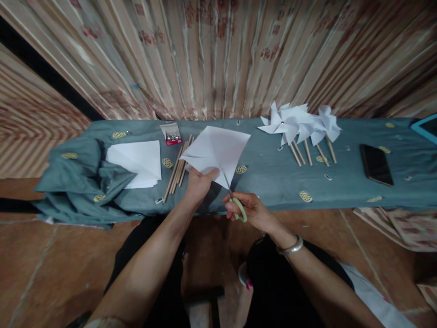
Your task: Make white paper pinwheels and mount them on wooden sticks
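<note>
A white square of paper (218,146) is held up over the cloth by my left hand (200,184), thumb on top and the other fingers hidden beneath. Faint creases run across the sheet. Light green scissors (241,209) are gripped in my right hand (251,207), their blades at the paper's near corner, where a cut line shows. Just left of the sheet lie several thin wooden sticks (175,173). Farther left is a stack of white paper (143,159), partly covered by a fold of cloth.
A small open box of metal pins (172,134) stands behind the sticks. Several white paper pinwheels (290,120) on sticks lie to the right. Beyond them are a black phone (376,165) and a blue-edged device (426,129). Striped curtains (205,59) hang behind the cloth-covered surface (273,187).
</note>
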Tool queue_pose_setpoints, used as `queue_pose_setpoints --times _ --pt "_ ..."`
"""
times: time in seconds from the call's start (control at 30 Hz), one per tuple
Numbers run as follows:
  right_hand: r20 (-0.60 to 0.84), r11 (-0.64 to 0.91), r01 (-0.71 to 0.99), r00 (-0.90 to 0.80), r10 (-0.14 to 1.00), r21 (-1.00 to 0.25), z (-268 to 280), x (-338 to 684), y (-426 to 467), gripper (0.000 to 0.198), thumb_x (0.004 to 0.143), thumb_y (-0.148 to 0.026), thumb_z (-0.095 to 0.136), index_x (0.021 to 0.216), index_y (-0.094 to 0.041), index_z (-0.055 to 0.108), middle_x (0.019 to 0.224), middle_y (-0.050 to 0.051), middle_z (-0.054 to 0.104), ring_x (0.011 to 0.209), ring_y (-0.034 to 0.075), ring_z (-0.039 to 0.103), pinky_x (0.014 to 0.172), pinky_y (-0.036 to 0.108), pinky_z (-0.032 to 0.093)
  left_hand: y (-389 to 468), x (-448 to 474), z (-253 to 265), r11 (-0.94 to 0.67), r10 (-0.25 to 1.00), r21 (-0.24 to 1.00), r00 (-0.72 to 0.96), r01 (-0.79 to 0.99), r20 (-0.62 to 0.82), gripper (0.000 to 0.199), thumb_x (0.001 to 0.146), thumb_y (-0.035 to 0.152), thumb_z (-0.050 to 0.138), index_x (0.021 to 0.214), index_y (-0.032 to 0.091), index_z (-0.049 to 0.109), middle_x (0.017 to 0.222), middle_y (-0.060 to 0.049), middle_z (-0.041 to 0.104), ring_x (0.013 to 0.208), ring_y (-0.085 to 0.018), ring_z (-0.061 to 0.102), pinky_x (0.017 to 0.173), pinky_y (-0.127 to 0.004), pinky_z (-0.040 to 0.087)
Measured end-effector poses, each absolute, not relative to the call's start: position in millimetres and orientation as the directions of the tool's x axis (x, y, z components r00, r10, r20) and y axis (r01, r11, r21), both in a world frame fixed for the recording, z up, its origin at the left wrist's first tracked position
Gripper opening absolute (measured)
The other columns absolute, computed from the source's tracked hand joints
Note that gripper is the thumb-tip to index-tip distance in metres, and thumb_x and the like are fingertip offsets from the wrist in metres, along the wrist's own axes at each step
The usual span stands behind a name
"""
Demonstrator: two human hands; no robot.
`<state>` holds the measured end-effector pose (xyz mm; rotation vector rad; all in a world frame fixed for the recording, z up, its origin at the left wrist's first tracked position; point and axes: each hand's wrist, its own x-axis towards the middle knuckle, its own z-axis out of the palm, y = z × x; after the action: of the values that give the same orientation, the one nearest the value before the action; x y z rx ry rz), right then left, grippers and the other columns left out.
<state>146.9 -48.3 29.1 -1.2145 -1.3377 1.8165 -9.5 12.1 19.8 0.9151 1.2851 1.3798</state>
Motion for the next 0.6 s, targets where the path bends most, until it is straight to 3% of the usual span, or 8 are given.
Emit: queue_pose_setpoints --times 0.6 --pt "-0.326 -0.33 0.062 -0.399 0.857 -0.942 29.3 145.2 -47.9 0.044 0.07 -0.058 0.071 0.082 -0.017 0.063 0.058 -0.002 0.062 0.049 0.008 0.055 0.049 0.021 0.042 7.1 -6.6 26.3 0.117 0.973 0.975 -0.177 -0.189 -0.151 0.022 0.056 0.024 0.071 0.076 0.018 0.067 0.078 -0.003 0.069 0.071 -0.019 0.061 0.074 -0.032 0.048"
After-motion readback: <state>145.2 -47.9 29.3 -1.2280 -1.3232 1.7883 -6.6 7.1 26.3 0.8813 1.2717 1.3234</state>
